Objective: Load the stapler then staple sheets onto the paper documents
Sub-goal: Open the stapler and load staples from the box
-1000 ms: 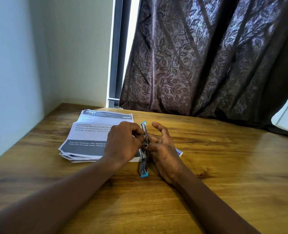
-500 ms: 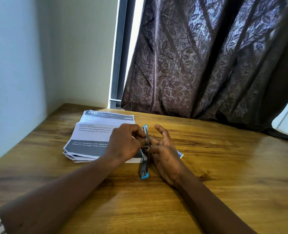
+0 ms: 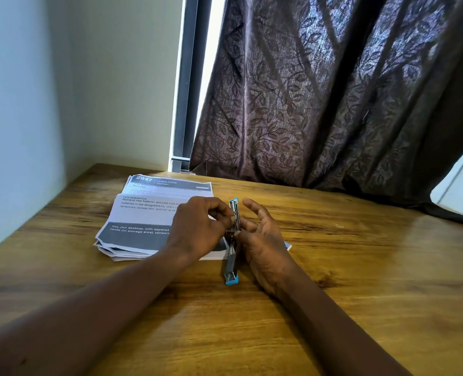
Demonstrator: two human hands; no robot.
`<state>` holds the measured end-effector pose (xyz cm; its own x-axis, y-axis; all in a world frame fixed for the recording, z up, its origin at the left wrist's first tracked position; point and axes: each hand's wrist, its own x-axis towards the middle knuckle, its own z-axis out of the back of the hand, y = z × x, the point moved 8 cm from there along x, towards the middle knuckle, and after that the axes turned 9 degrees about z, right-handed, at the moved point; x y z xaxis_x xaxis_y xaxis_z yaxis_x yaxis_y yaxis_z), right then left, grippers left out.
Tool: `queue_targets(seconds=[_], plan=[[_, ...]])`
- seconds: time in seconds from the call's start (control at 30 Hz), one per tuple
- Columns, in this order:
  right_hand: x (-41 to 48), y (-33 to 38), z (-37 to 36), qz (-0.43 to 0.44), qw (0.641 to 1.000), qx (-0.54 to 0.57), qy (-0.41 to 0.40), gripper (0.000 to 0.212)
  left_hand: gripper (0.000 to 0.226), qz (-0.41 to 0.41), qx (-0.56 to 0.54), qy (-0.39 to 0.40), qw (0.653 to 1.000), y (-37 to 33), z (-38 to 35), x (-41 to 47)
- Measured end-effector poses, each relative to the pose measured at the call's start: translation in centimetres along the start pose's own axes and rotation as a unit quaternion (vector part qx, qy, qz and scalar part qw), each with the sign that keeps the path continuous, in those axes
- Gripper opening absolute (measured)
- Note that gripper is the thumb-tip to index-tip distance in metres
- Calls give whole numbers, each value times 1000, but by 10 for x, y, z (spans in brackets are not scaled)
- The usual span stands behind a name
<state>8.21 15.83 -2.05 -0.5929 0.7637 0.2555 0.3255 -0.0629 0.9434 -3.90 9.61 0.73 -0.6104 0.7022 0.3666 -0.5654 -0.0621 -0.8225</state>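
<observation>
The blue stapler [image 3: 231, 264] lies swung open on the wooden table [image 3: 360, 267], between your hands. Your left hand [image 3: 197, 229] pinches its metal middle with curled fingertips. Your right hand [image 3: 262, 240] has its fingers spread, thumb touching the stapler. Whether its channel holds staples cannot be made out. The paper documents [image 3: 143, 215] lie stacked just left.

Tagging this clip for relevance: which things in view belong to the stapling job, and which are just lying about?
Job: stapler, paper stack, left hand, right hand.
Lying about: curtain, wooden table, small blue-and-white item by the right hand, unidentifiable.
</observation>
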Motion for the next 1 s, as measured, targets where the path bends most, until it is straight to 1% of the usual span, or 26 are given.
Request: queue_targets(seconds=[0.1, 0.17, 0.23, 0.3, 0.37, 0.43, 0.5, 0.63, 0.77, 0.83, 0.9, 1.0], plan=[[1, 9, 6, 20, 999, -13, -29, 63, 3, 9, -53, 9, 999, 0, 0, 3], [4, 13, 14, 25, 998, 0, -54, 61, 3, 21, -112, 8, 993, -2, 2, 5], [5, 18, 25, 34, 996, 22, -78, 58, 4, 16, -135, 3, 991, -6, 5, 6], [3, 27, 37, 52, 993, 35, -96, 53, 3, -17, -92, 9, 996, -11, 4, 6], [-1, 36, 51, 68, 992, 9, -109, 50, 3, -65, -2, 39, 997, -18, -4, 0], [-5, 44, 68, 80, 990, -10, -118, 50, 1, -115, 98, 79, 985, -25, -16, -8], [-9, 49, 85, 87, 988, -6, -125, 49, 4, -147, 161, 113, 969, -29, -27, -16], [-17, 55, 116, 97, 987, -19, -127, 40, 4, -150, 192, 161, 956, -29, -39, -22], [-20, 49, 144, 77, 986, -29, -148, 33, 5, -146, 186, 164, 958, -27, -42, -21], [-18, 46, 152, 56, 986, -60, -146, 32, 5, -149, 187, 157, 958, -26, -42, -21], [-14, 44, 160, 47, 978, -146, -141, 33, 6, -151, 189, 149, 959, -25, -42, -20], [-10, 44, 167, 41, 943, -304, -126, 32, 7, -156, 193, 138, 959, -24, -41, -20]])
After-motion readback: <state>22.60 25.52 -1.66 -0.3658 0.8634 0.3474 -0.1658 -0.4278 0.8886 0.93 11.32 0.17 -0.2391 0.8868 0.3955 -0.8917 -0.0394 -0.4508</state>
